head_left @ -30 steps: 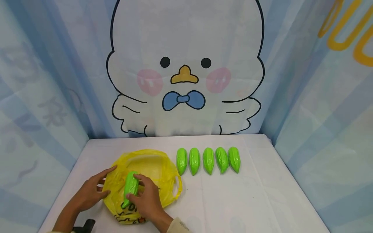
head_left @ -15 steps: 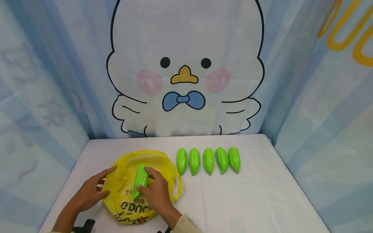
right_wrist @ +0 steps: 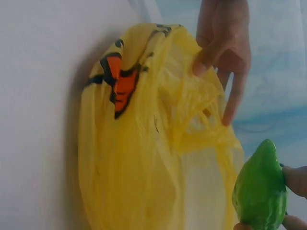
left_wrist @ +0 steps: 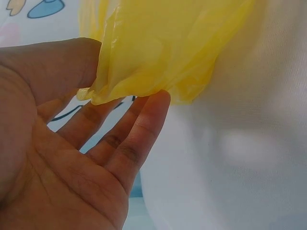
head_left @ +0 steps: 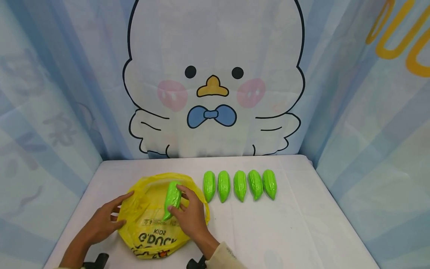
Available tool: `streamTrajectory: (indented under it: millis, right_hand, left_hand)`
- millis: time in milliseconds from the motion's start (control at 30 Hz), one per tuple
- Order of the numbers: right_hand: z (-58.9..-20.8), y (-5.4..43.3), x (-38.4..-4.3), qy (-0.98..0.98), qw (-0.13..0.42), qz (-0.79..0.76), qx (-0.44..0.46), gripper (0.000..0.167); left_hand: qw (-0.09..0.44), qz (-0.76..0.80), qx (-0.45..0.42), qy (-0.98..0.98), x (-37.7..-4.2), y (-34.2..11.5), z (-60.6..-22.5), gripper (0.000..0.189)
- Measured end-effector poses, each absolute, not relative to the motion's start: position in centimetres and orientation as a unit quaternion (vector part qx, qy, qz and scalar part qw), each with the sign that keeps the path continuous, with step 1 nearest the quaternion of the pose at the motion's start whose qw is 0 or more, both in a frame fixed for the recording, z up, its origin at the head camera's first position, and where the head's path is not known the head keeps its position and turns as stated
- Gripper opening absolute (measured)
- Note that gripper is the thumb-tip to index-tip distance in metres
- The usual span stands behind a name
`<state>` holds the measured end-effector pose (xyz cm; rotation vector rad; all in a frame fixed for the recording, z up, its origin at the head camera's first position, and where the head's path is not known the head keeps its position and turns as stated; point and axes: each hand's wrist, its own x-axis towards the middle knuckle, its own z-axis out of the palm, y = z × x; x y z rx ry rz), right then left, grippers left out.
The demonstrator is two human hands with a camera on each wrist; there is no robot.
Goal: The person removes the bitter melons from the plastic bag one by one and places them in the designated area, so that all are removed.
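Observation:
My right hand point(head_left: 192, 213) pinches a shiny green toy bitter melon point(head_left: 173, 196) between thumb and fingers, above the mouth of a yellow plastic bag point(head_left: 141, 224). In the right wrist view, the bitter melon point(right_wrist: 261, 191) appears at the lower right with its pointed tip upward, apart from the bag point(right_wrist: 129, 158). Spread at the bag's left side, my left hand point(head_left: 104, 224) touches its edge. The left wrist view shows the bag's thin film point(left_wrist: 158, 57) lying against the thumb and a fingertip of that hand point(left_wrist: 72, 163). The bag's inside is mostly hidden.
Several similar green bitter melons point(head_left: 240, 186) lie in a row to the right of the bag, tips toward me. A white cloth covers the table point(head_left: 285, 231). Behind it hangs a curtain point(head_left: 215, 45) printed with a cartoon duck.
My right hand has moved right and away from me with the bitter melon, from over the bag's front toward its far right side. The left hand stays in place.

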<state>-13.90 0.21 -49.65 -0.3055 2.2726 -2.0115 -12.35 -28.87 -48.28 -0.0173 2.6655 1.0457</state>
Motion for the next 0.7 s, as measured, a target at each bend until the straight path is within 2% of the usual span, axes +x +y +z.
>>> streamTrajectory:
  millis: [700]
  right_hand:
    - [-48.2,4.7,-15.5,0.751,0.002,-0.657,-0.065,0.068]
  left_hand:
    - [0.135,0.367,-0.003,0.92,-12.4,-28.9,-48.3,0.091]
